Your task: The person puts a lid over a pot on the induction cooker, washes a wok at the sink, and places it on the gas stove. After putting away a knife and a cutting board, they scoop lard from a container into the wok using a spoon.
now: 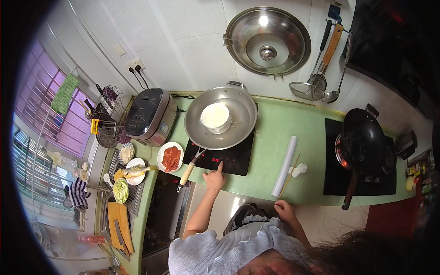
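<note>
My left hand [214, 179] reaches over the counter edge, its index finger stretched out onto the control panel of the black induction cooker [238, 166], where red digits glow. It holds nothing. A steel pan [247, 110] sits on the cooker, its pale handle pointing toward me, and a white bowl [215, 117] with pale contents stands inside. My right hand [285, 211] is at the counter's front edge, fingers curled together, with nothing visible in them. Just beyond it lie thin wooden chopsticks [289, 176], a white roll [284, 167] and a crumpled white tissue [299, 170].
A plate of sliced red meat [171, 158] is left of the pan handle, near a rice cooker [147, 114]. Farther left are a fish plate [135, 171], sliced greens [120, 190] and a cutting board [118, 220]. A black wok [363, 137] stands at right.
</note>
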### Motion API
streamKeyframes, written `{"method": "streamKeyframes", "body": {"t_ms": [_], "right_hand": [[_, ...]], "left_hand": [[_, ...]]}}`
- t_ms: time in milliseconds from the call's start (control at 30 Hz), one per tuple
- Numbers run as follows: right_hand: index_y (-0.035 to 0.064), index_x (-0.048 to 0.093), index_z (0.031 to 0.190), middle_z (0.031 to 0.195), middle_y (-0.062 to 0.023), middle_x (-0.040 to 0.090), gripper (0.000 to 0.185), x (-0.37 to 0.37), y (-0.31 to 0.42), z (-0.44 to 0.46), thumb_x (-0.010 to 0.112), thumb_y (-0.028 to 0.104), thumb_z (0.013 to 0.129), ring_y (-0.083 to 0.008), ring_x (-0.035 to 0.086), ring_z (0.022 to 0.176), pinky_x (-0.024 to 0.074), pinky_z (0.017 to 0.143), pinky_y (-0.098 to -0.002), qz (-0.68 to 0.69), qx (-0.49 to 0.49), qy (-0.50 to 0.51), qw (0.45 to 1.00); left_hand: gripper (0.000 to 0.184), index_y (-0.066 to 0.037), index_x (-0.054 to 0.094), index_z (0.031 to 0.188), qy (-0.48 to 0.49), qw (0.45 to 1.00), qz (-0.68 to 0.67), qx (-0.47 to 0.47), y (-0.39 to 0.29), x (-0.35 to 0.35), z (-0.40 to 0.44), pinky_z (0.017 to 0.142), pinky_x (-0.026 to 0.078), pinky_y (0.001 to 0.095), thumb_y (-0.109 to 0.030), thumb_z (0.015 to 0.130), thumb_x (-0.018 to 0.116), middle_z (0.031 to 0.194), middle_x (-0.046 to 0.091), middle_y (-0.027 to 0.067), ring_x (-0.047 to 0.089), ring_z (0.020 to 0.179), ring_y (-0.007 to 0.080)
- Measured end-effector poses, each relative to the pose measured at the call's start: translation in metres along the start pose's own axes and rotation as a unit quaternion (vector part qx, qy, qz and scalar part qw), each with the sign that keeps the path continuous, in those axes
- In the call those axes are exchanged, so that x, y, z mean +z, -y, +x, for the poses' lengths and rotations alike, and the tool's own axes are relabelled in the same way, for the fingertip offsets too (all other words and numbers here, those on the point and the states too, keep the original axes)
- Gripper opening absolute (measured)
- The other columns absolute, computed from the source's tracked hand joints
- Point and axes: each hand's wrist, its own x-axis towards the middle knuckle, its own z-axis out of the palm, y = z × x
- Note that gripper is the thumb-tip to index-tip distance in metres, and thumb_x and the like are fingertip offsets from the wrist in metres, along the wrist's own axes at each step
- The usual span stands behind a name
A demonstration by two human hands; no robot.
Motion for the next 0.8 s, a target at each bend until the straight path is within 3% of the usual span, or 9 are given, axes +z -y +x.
{"method": "streamKeyframes", "body": {"t_ms": [133, 233, 300, 433, 500, 567, 633, 667, 800], "right_hand": [[0.0024, 0.057, 0.09, 0.081, -0.0052, 0.059, 0.015, -0.001, -0.007, 0.0, 0.057, 0.014, 0.079, -0.0104, 0.054, 0.072, 0.0441, 0.067, -0.0251, 0.006, 0.001, -0.009, 1.0], [0.0024, 0.056, 0.093, 0.082, -0.0083, 0.061, 0.022, -0.004, -0.009, -0.001, 0.057, 0.019, 0.078, -0.0143, 0.058, 0.074, 0.0455, 0.069, -0.0278, -0.009, 0.005, -0.02, 1.0], [0.0025, 0.056, 0.092, 0.082, -0.0079, 0.061, 0.021, -0.005, -0.015, -0.002, 0.057, 0.018, 0.079, -0.0139, 0.058, 0.073, 0.0455, 0.068, -0.0274, -0.004, -0.021, -0.025, 0.999], [0.0024, 0.056, 0.09, 0.08, -0.0074, 0.061, 0.019, -0.009, -0.021, -0.008, 0.057, 0.018, 0.079, -0.0133, 0.057, 0.072, 0.0455, 0.067, -0.0271, 0.011, -0.021, -0.053, 0.998], [0.002, 0.056, 0.089, 0.078, -0.0069, 0.061, 0.018, -0.012, -0.029, -0.011, 0.058, 0.016, 0.078, -0.0129, 0.057, 0.07, 0.0453, 0.066, -0.0269, 0.032, -0.023, -0.071, 0.997], [0.0017, 0.056, 0.089, 0.078, -0.0068, 0.061, 0.018, -0.016, -0.029, -0.02, 0.058, 0.016, 0.078, -0.0129, 0.057, 0.07, 0.0453, 0.066, -0.0268, 0.03, -0.029, -0.093, 0.995], [0.0014, 0.056, 0.089, 0.077, -0.0067, 0.06, 0.018, -0.02, -0.031, -0.027, 0.058, 0.016, 0.078, -0.0128, 0.057, 0.069, 0.0453, 0.065, -0.0267, 0.028, -0.034, -0.115, 0.992], [0.0021, 0.056, 0.089, 0.077, -0.0043, 0.059, 0.016, -0.02, -0.036, -0.032, 0.058, 0.015, 0.079, -0.0104, 0.055, 0.069, 0.0445, 0.065, -0.0251, 0.034, -0.033, -0.133, 0.99], [0.0035, 0.056, 0.089, 0.077, -0.0025, 0.058, 0.015, -0.022, -0.033, -0.05, 0.058, 0.014, 0.079, -0.008, 0.053, 0.069, 0.044, 0.065, -0.0237, 0.068, -0.005, -0.173, 0.983]], "left_hand": [[0.056, -0.019, 0.045, 0.121, -0.056, 0.997, -0.043, 0.042, -0.02, -0.034, 0.0, 0.069, 0.034, 0.0383, -0.015, 0.067, 0.057, 0.065, 0.059, 0.0089, 0.058, 0.064, 0.0221], [0.042, -0.012, 0.051, 0.111, -0.126, 0.973, -0.137, 0.139, -0.039, -0.07, 0.023, 0.063, 0.039, 0.039, -0.014, 0.069, 0.055, 0.064, 0.057, 0.0105, 0.057, 0.064, 0.0255], [0.03, -0.007, 0.054, 0.1, -0.234, 0.93, -0.22, 0.178, -0.054, -0.098, 0.054, 0.059, 0.042, 0.0407, -0.013, 0.071, 0.053, 0.065, 0.057, 0.0125, 0.057, 0.065, 0.0295], [0.031, -0.002, 0.05, 0.098, -0.186, 0.866, -0.427, 0.183, -0.091, -0.141, 0.146, 0.054, 0.047, 0.0335, -0.017, 0.073, 0.059, 0.069, 0.059, 0.0132, 0.06, 0.059, 0.0253], [0.042, 0.001, 0.045, 0.102, -0.074, 0.789, -0.596, 0.129, -0.12, -0.145, 0.206, 0.054, 0.048, 0.0297, -0.024, 0.073, 0.063, 0.069, 0.059, 0.011, 0.061, 0.056, 0.0199], [0.055, 0.001, 0.037, 0.108, -0.105, 0.806, -0.568, 0.127, -0.149, -0.168, 0.241, 0.053, 0.048, 0.0287, -0.028, 0.072, 0.066, 0.072, 0.057, 0.0099, 0.058, 0.059, 0.016], [0.065, 0.0, 0.028, 0.115, -0.023, 0.693, -0.716, 0.082, -0.182, -0.199, 0.263, 0.057, 0.051, 0.0305, -0.027, 0.072, 0.068, 0.089, 0.053, 0.0141, 0.055, 0.062, 0.017], [0.074, -0.001, 0.022, 0.117, -0.009, 0.662, -0.745, 0.081, -0.193, -0.213, 0.271, 0.057, 0.051, 0.0312, -0.031, 0.069, 0.071, 0.095, 0.049, 0.0158, 0.054, 0.064, 0.0183], [0.071, 0.0, 0.023, 0.111, -0.058, 0.672, -0.739, 0.004, -0.233, -0.243, 0.301, 0.053, 0.052, 0.0312, -0.028, 0.069, 0.071, 0.096, 0.047, 0.0182, 0.055, 0.063, 0.0212]]}}
